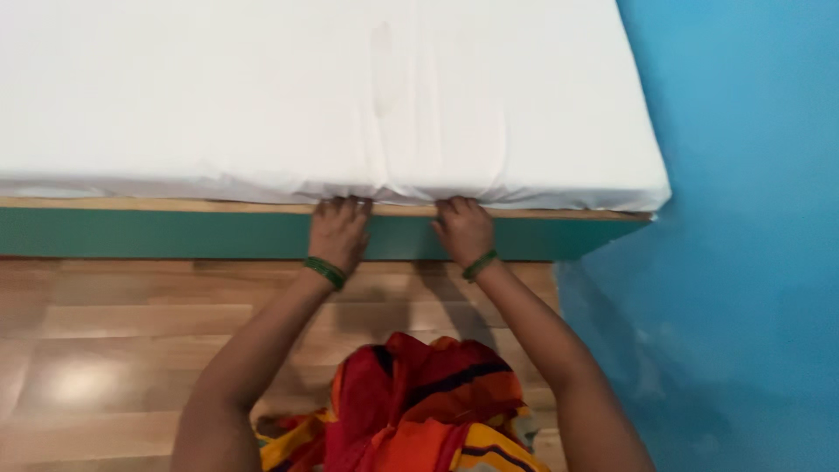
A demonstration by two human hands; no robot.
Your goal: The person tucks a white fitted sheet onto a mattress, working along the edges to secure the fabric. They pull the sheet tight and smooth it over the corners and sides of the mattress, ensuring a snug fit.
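at the mattress edge, head view: left hand point(338, 232) and right hand point(464, 229) (each with a green bangle) had fingers curled under the white sheet point(350, 96), above the green bed frame point(157, 234); whether they pinched it could not be told.

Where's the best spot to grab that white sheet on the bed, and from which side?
Probably the sheet's lower hem along the near side of the mattress, reached from below and in front. There the cloth bunches into folds above the green bed frame, giving loose fabric to pinch; the top lies flat and taut. The left hand and right hand sit at that edge, fingers curled under.
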